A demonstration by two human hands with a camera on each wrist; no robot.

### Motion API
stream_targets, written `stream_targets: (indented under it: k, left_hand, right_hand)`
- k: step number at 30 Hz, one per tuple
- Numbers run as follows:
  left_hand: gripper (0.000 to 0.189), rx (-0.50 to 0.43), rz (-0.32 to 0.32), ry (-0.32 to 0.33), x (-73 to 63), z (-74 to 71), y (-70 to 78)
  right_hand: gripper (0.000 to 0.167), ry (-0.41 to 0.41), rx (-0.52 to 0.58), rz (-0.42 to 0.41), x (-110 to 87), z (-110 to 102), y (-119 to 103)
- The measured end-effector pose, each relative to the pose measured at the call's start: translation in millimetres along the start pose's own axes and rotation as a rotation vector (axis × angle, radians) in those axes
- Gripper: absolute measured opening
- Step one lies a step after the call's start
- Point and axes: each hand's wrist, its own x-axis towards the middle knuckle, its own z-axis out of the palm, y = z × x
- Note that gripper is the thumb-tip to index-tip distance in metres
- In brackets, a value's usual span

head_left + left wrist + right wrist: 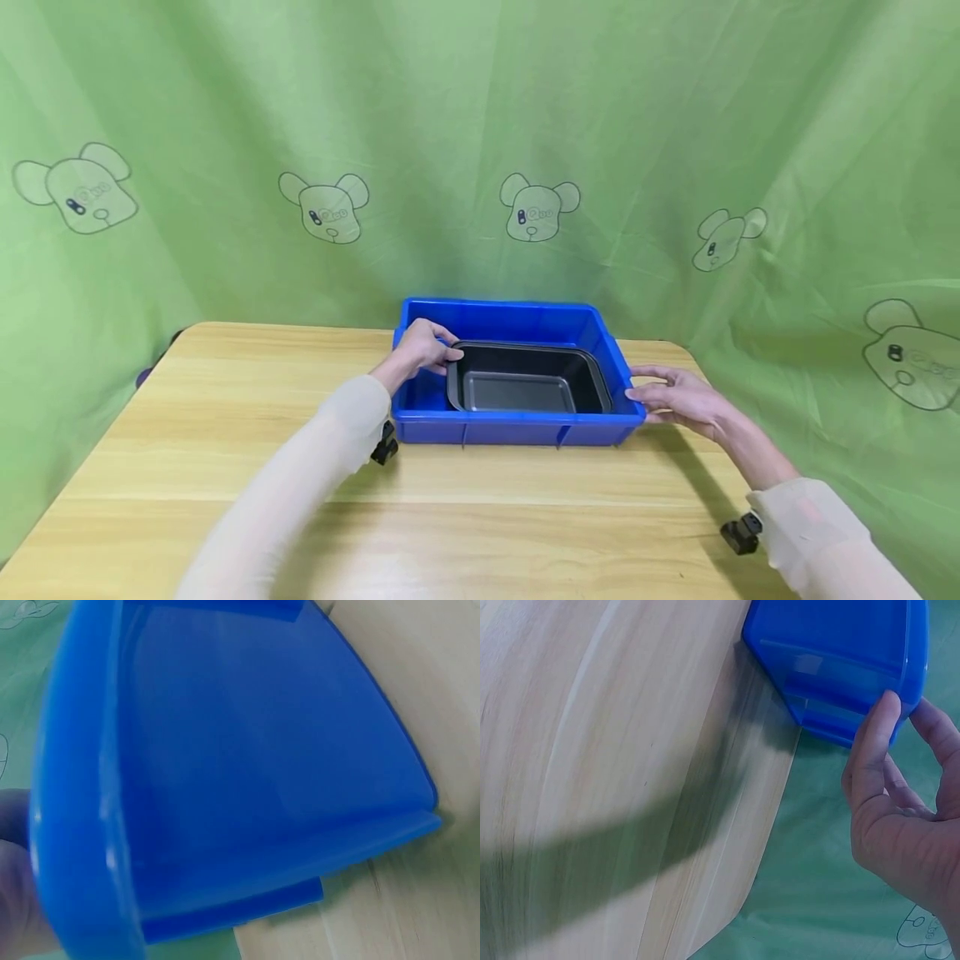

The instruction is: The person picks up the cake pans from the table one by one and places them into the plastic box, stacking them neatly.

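A black rectangular baking pan (517, 392) lies inside a blue plastic bin (510, 429) on the table. My left hand (423, 346) reaches over the bin's left side and pinches the pan's left rim between thumb and fingers. At the bin's right end, my right hand (678, 400) grips the rim, thumb and fingers on either side of it. The right wrist view shows those fingertips (889, 705) against the blue edge. In the left wrist view the bin's outer wall hides the pan and most of the left hand.
The wooden table (225, 467) reaches toward me, with its far edge behind the bin. A green curtain (450, 125) printed with bear heads hangs behind and along the sides. Small black devices (742, 533) sit at both wrists.
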Motion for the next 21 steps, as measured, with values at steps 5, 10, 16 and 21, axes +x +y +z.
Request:
stream_targets:
  k: [5, 10, 16, 21]
  left_hand:
    - [0.033, -0.011, -0.014, 0.001, -0.7, 0.2, -0.5]
    - [0.036, -0.056, -0.039, -0.019, -3.6, -4.1, 1.2]
    - [0.036, -0.128, -0.045, -0.039, -5.7, -15.8, 1.9]
    - [0.034, -0.123, -0.015, -0.026, -11.9, -27.6, 2.2]
  right_hand:
    - [0.078, -0.002, -0.002, 0.001, -0.3, 2, -1]
    - [0.078, 0.001, -0.003, 0.001, -0.8, 2, -2]
    - [0.077, 0.018, -0.013, 0.001, -2.2, 3, -3]
    - [0.077, 0.066, -0.058, -0.006, -3.5, 7, -4]
